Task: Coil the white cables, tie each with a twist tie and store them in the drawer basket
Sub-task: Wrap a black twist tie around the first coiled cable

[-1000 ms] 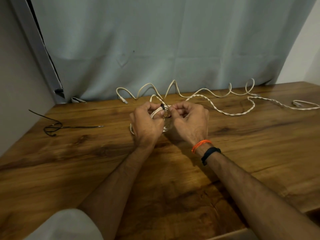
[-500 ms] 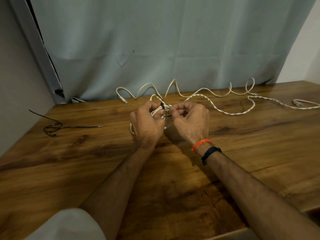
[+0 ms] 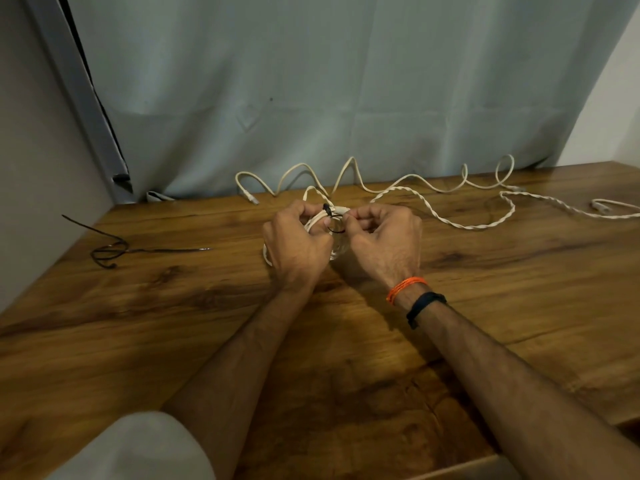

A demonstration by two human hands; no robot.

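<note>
Table [image 3: 485, 341]: wooden, it lay under both hands and carried everything.
Loose cables [image 3: 446, 221]: two white ones sprawled beyond the hands and out past the right one, uncoiled.
Spare ties [image 3: 114, 251]: dark wire strands lay well off to the left of the left hand.
Left hand [image 3: 298, 244]: its fingers were curled round the coil, holding the loops together.
Right hand [image 3: 384, 242]: its fingertips pinched the tie's free end.
Coil [image 3: 334, 252]: a white cable, wound up, sat between the two hands just above the table.
Tie [image 3: 329, 216]: black, wrapped over the coil's top.
Advice: probably keep the loops squeezed flat and twist the ends snugly, without letting the bundle spring open.
Drawer basket: not in view.
</note>
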